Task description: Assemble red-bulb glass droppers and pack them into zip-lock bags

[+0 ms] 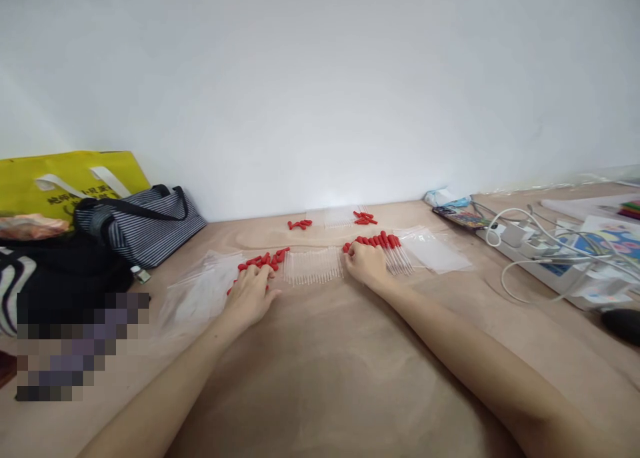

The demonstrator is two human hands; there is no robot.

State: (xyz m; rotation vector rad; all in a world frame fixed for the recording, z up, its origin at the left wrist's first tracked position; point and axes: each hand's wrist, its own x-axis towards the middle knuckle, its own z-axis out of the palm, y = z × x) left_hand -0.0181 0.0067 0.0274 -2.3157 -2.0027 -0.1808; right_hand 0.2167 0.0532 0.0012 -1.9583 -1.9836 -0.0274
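My left hand (250, 298) lies over a loose pile of red rubber bulbs (257, 261), fingers bent and apart, thumb held out to the side. Between my hands is a row of thin clear glass tubes (313, 266). My right hand (366, 261) is curled closed at the left end of a row of droppers (400, 261), glass tubes fitted with red bulbs. A red bulb shows at its fingertips, mostly hidden by the fingers.
Clear plastic bags (200, 291) lie at left, another plastic bag (440, 250) at right. More red bulbs (300, 225) and tubes (340, 217) sit near the wall. A striped bag (145, 225) stands left. A power strip (545, 265) with tangled white cables is on the right.
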